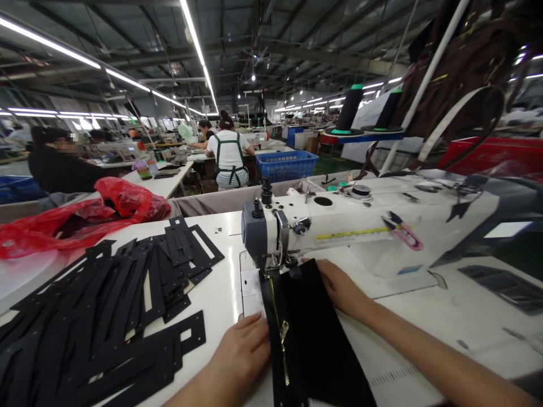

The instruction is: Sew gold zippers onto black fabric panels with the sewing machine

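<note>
A piece of black fabric with a zipper (324,339) lies under the needle area of a white sewing machine (339,220). The zipper has gold-coloured teeth and a gold slider (284,330). My left hand (244,353) is at the fabric's left edge, its fingers bent together over that border. On the far right edge, close to the presser foot (292,265), my right hand (339,285) grips the fabric; its fingertips are partly hidden behind the cloth.
Many flat black slotted pieces (114,305) are heaped on the left of the white table, beside a red plastic bag (127,203). Pink-handled thread snips (403,230) rest on the machine arm. Black thread cones (350,110) stand behind. Other people work beyond, near a blue basket (286,165).
</note>
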`<state>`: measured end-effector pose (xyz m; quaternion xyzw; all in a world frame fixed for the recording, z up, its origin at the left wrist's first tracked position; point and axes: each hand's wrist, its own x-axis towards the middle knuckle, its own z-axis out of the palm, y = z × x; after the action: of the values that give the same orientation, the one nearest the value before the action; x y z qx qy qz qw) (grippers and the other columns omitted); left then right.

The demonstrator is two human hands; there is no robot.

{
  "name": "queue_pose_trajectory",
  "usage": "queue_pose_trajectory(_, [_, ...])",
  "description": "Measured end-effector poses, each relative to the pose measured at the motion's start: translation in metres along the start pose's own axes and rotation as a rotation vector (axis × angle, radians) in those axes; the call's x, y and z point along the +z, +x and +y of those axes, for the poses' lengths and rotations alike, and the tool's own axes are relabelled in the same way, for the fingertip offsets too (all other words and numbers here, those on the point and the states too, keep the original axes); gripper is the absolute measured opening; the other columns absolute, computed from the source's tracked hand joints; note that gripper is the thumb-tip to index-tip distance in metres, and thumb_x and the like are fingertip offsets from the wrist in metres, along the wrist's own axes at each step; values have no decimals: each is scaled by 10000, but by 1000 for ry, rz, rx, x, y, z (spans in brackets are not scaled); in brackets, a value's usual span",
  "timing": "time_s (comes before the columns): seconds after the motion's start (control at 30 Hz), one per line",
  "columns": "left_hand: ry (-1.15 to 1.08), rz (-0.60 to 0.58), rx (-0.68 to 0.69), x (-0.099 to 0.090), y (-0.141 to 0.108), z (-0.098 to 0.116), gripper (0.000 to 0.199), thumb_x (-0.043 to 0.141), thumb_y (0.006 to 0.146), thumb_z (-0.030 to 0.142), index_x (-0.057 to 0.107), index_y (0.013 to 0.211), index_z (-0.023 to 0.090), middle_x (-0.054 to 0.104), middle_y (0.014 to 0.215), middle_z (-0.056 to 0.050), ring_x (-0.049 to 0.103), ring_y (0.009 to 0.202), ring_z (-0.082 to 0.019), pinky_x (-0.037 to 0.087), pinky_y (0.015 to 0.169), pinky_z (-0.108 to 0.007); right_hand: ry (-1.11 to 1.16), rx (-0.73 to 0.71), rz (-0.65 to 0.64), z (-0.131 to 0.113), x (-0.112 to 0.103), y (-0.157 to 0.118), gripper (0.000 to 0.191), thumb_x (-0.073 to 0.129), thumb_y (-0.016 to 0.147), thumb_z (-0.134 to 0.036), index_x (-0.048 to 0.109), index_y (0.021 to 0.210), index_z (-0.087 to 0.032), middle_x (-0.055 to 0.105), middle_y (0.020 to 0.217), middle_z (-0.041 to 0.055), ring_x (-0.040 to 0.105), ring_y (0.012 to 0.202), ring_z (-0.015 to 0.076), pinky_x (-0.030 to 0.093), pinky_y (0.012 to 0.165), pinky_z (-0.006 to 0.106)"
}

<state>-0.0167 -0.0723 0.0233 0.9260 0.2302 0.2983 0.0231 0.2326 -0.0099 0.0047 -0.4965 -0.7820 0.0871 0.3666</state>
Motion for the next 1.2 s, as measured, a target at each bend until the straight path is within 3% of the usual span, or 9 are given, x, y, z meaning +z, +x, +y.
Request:
queue_pose_trajectory(0.1, [-79, -47, -82, 1, -3, -3, 315, 379, 799, 72, 581, 1019, 174, 646, 961, -90, 607, 898, -183, 446, 921, -375, 140, 91, -56, 20, -2, 9, 391, 318, 935, -388, 599, 1085, -162, 662, 965, 78, 623, 902, 203, 505, 792, 358])
queue_pose_trajectory(0.2, [-4, -38, -224, 6, 8, -15, 325, 373, 837, 102, 554, 1097, 172, 619, 1050, -109, 567, 990, -217, 450, 885, -407, 239, 198, -55, 23, 5, 10, 437, 279, 921, -402, 615, 1075, -169, 664, 982, 79, 610, 946, 230, 484, 829, 385])
queue_pose_trajectory(0.33, [120, -73, -305, 18, 23, -27, 235, 418, 806, 107, 608, 932, 167, 627, 974, -97, 531, 1038, -251, 392, 940, -474, 359, 289, -62, 24, 7, 8, 414, 308, 891, -393, 598, 1091, -177, 653, 1010, 75, 593, 977, 222, 456, 864, 381])
queue_pose_trajectory(0.5, [216, -122, -305, 21, 25, -26, 197, 437, 761, 79, 605, 830, 157, 632, 902, -77, 547, 942, -243, 339, 972, -482, 458, 298, -92, 24, 7, 6, 459, 482, 713, -241, 530, 1163, -163, 654, 982, 60, 615, 879, 206, 465, 823, 348])
queue_pose_trajectory(0.63, [217, -139, -317, 19, 25, -25, 210, 448, 729, 88, 602, 852, 159, 632, 919, -76, 541, 929, -248, 321, 976, -479, 477, 254, -85, 15, 4, 4, 493, 443, 729, -190, 482, 1220, -171, 634, 1046, 58, 590, 952, 203, 420, 895, 360])
queue_pose_trajectory(0.8, [222, -158, -310, 20, 25, -26, 345, 450, 690, 75, 597, 991, 158, 594, 1110, -98, 435, 1142, -290, 274, 1007, -494, 382, 217, -76, 13, 4, 4, 367, 428, 748, -214, 597, 1070, -170, 657, 962, 49, 606, 887, 228, 451, 837, 355])
queue_pose_trajectory(0.93, [227, -181, -317, 19, 25, -26, 308, 468, 676, 80, 614, 938, 152, 614, 1052, -100, 455, 1113, -297, 280, 998, -506, 317, 235, -90, 21, 0, 8, 294, 410, 749, -232, 649, 907, -168, 644, 962, 56, 606, 823, 210, 471, 760, 319])
queue_pose_trajectory(1.1, [245, -168, -335, 19, 26, -24, 303, 485, 683, 84, 617, 941, 171, 619, 1045, -81, 467, 1092, -294, 277, 991, -524, 156, 272, -89, 26, -12, 13, 364, 280, 870, -248, 638, 907, -195, 612, 1054, 45, 576, 953, 184, 450, 801, 302])
queue_pose_trajectory(1.2, [252, -169, -339, 19, 26, -24, 253, 484, 712, 99, 621, 916, 157, 624, 1024, -82, 478, 1076, -284, 270, 999, -510, -24, 259, -72, 27, -4, 16, 260, 414, 870, -309, 643, 843, -189, 617, 963, 56, 546, 962, 222, 419, 820, 342])
